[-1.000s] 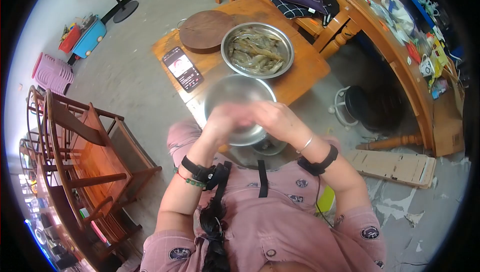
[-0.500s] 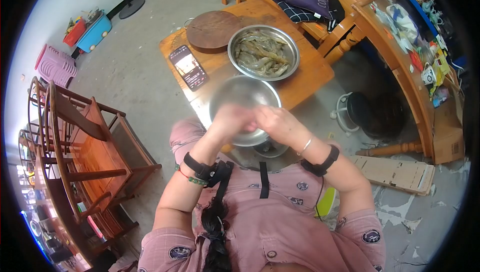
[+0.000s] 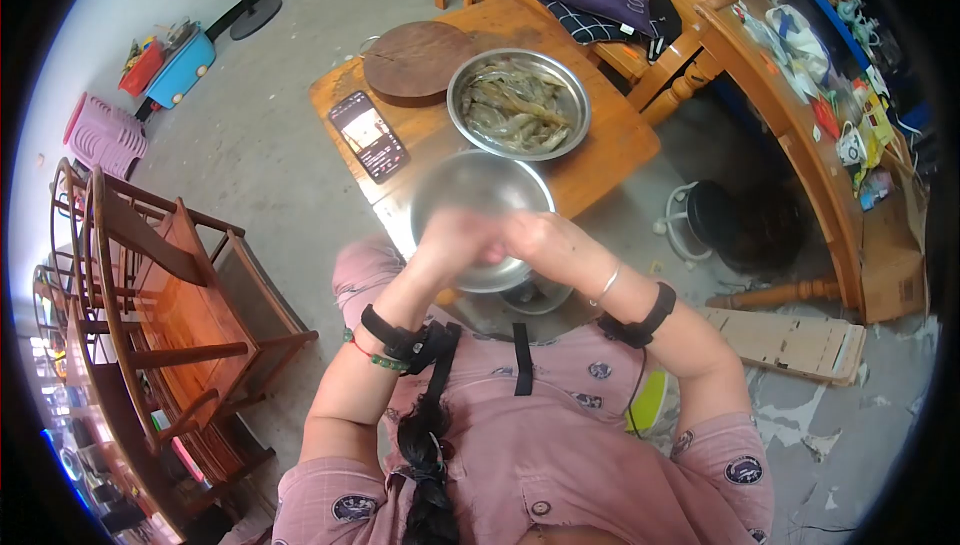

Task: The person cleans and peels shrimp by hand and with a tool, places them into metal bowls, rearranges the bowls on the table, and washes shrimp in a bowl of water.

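Both my hands meet over a steel bowl point(image 3: 525, 190) at the near edge of the wooden table. My left hand point(image 3: 462, 238) is blurred, with its fingers hidden from clear sight. My right hand point(image 3: 538, 238) has its fingers pressed together against the left one; whatever lies between them is too small or blurred to make out. Just beyond, a second steel bowl point(image 3: 455, 110) holds many raw grey-green shrimp point(image 3: 515, 110).
A phone point(image 3: 369, 137) with a lit screen lies on the table point(image 3: 610, 150), beside a round wooden board point(image 3: 418, 60). Wooden chairs point(image 3: 190, 345) stand left. A black stool point(image 3: 712, 217) is at right, near a flat carton point(image 3: 790, 343).
The whole view has shifted slightly with the head. My hands stay together over the near bowl, with small changes in the finger pose.
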`<state>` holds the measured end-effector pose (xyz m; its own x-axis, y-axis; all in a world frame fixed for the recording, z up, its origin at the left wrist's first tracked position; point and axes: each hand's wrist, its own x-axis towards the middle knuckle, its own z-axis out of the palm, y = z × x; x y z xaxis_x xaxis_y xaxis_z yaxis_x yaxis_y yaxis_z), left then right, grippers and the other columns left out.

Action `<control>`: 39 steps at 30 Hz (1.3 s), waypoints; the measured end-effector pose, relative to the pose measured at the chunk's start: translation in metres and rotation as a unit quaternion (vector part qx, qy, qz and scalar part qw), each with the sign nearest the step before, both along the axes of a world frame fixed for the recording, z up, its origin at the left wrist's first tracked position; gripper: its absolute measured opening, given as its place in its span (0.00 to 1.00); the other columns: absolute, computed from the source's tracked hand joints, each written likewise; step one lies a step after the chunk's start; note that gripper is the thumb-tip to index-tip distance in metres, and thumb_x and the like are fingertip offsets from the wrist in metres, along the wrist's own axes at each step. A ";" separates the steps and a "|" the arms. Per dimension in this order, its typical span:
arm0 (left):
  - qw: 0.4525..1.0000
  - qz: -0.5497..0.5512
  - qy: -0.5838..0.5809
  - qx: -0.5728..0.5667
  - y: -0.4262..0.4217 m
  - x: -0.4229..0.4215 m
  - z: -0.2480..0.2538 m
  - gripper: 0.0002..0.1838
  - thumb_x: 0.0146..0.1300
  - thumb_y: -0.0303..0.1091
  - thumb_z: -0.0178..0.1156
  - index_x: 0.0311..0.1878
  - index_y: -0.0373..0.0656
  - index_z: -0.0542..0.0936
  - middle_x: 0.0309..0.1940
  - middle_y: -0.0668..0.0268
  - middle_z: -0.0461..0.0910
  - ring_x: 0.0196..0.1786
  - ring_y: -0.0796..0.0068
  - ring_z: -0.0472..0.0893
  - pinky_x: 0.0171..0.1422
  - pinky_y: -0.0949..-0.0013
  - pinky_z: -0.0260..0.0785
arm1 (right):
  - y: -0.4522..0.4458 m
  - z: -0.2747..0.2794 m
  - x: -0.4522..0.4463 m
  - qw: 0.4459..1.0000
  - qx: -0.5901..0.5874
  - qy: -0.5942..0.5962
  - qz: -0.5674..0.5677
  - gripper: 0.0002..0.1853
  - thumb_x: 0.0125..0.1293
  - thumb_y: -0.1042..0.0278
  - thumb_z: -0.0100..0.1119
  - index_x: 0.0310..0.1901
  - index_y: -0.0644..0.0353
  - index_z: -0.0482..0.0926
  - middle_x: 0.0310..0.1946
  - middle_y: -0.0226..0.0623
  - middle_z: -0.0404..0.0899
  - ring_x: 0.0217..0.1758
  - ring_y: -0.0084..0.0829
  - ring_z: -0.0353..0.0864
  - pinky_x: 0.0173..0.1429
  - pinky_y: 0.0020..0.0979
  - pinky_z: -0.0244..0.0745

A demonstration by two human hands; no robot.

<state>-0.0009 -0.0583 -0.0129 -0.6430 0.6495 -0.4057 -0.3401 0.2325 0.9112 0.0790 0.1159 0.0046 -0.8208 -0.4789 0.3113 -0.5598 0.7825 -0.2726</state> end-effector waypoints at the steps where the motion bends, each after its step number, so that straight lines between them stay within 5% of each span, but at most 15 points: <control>1: 1.000 -0.010 0.009 -0.009 0.000 -0.001 -0.004 0.07 0.67 0.21 0.57 0.40 0.26 0.82 0.29 0.60 0.83 0.28 0.77 0.83 0.36 0.76 0.79 | 0.000 0.000 0.000 1.000 -0.007 -0.007 0.001 0.03 0.58 0.76 0.55 0.33 0.65 0.73 0.30 0.44 0.77 0.31 0.41 0.83 0.34 0.36 0.81; 11: 0.997 -0.023 0.050 -0.062 0.003 -0.001 0.012 0.06 0.67 0.21 0.58 0.39 0.27 0.83 0.27 0.61 0.83 0.27 0.78 0.82 0.34 0.76 0.78 | -0.003 0.002 0.000 0.998 0.055 -0.029 -0.030 0.03 0.58 0.77 0.56 0.33 0.67 0.74 0.30 0.46 0.77 0.32 0.43 0.84 0.35 0.38 0.81; 20: 0.999 -0.028 0.004 -0.014 -0.003 0.002 0.006 0.06 0.66 0.21 0.59 0.40 0.27 0.82 0.27 0.61 0.83 0.28 0.77 0.82 0.35 0.76 0.78 | 0.002 0.004 -0.008 0.995 -0.042 -0.089 -0.025 0.05 0.58 0.74 0.58 0.29 0.65 0.74 0.27 0.46 0.78 0.31 0.44 0.82 0.35 0.39 0.78; 26: 0.999 0.000 -0.048 0.022 -0.006 0.003 0.006 0.07 0.66 0.21 0.59 0.43 0.26 0.80 0.31 0.59 0.83 0.32 0.75 0.83 0.38 0.74 0.80 | 0.008 0.014 -0.010 0.982 -0.151 -0.105 -0.028 0.06 0.56 0.74 0.59 0.36 0.61 0.81 0.29 0.43 0.79 0.32 0.45 0.81 0.39 0.39 0.77; 32: 0.996 -0.003 -0.073 0.049 -0.007 0.002 0.001 0.08 0.67 0.22 0.59 0.45 0.26 0.80 0.33 0.59 0.83 0.33 0.75 0.83 0.39 0.75 0.80 | 0.009 0.032 -0.005 0.938 -0.230 -0.237 -0.102 0.08 0.60 0.78 0.59 0.41 0.65 0.82 0.29 0.43 0.84 0.32 0.31 0.85 0.39 0.29 0.79; 34: 0.996 -0.006 -0.056 0.063 -0.007 0.003 0.004 0.08 0.67 0.22 0.59 0.45 0.26 0.80 0.33 0.59 0.83 0.33 0.75 0.83 0.39 0.76 0.80 | 0.012 0.028 -0.005 0.892 -0.327 -0.290 -0.116 0.07 0.62 0.78 0.60 0.41 0.66 0.82 0.31 0.35 0.84 0.35 0.20 0.83 0.42 0.25 0.79; 37: 0.997 -0.009 -0.052 0.059 -0.008 0.004 0.006 0.09 0.67 0.23 0.60 0.46 0.26 0.80 0.33 0.59 0.83 0.33 0.75 0.84 0.40 0.77 0.80 | 0.015 0.022 -0.005 0.822 -0.439 -0.344 -0.117 0.08 0.61 0.77 0.62 0.43 0.66 0.82 0.33 0.32 0.84 0.38 0.18 0.81 0.44 0.24 0.78; 39: 0.997 -0.005 -0.049 0.055 -0.007 0.004 0.008 0.09 0.67 0.23 0.60 0.46 0.26 0.80 0.33 0.59 0.83 0.33 0.75 0.84 0.40 0.77 0.80 | 0.017 0.022 -0.004 0.826 -0.432 -0.342 -0.116 0.09 0.61 0.77 0.63 0.44 0.66 0.82 0.34 0.32 0.84 0.38 0.18 0.81 0.44 0.23 0.78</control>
